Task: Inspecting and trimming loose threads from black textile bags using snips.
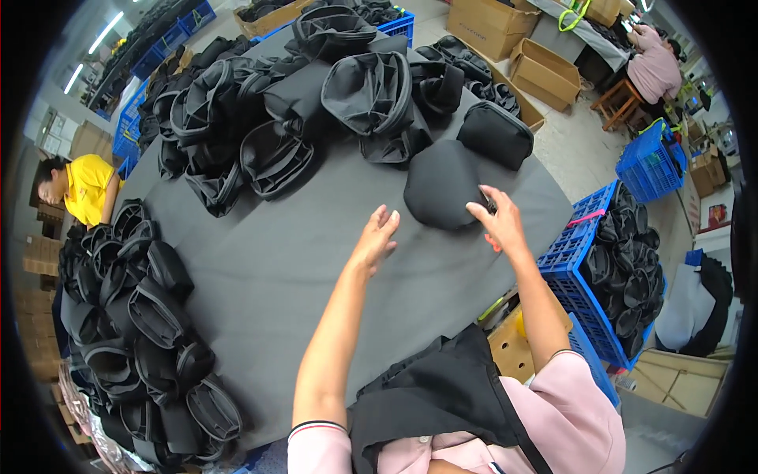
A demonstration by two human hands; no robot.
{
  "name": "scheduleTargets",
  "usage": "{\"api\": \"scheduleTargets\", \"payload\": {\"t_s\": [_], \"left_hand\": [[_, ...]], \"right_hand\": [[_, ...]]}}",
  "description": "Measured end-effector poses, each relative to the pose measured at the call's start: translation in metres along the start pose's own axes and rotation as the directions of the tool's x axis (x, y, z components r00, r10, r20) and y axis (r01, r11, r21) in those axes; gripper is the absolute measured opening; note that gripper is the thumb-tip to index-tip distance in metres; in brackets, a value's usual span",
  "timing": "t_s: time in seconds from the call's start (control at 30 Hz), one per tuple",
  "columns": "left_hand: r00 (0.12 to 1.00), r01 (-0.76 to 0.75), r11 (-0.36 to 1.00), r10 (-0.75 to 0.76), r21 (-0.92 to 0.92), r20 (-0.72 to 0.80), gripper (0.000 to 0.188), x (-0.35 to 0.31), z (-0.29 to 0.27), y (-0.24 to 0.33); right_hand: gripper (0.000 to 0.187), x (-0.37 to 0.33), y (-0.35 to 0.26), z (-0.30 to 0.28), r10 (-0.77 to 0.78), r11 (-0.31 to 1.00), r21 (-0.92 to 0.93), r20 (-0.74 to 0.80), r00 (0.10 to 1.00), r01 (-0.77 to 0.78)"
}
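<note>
Here, right hand [504, 223] at rounded black pouch [444, 186] (smooth, matte).

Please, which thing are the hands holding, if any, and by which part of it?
The right hand is at the right edge of the rounded black fabric bag; whether it grips that edge cannot be told. The left hand holds nothing.

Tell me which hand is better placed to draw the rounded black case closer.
The right hand, I'd judge: its thumb and fingers are at the right edge of the rounded black case. The left hand is empty, with a visible gap between it and the case.
</note>
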State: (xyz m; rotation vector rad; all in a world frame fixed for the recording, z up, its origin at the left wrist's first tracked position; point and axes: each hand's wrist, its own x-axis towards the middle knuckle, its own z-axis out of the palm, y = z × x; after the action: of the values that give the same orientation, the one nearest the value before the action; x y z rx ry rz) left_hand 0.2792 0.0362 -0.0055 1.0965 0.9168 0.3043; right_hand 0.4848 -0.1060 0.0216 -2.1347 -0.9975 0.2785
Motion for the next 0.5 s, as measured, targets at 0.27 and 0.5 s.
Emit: {"api": "scheduleTargets", "payload": {"t_s": [0.27,0.5], "left_hand": [[0.976,0.188,0.98,-0.193,-0.059,-0.105,0.05,0.012,0.004,-0.007],[0.67,-0.44,0.086,0.694,0.894,0.263,0.021,-0.114,-0.017,0.056]], "right_hand": [[0.042,-0.035,-0.006,0.007,0.253,0.82,0.461,0.241,0.937,-0.34],[0.027,-0.079,-0.031,0.047,0.143,0.272,0.762,0.571,0.808,-0.587]]}}
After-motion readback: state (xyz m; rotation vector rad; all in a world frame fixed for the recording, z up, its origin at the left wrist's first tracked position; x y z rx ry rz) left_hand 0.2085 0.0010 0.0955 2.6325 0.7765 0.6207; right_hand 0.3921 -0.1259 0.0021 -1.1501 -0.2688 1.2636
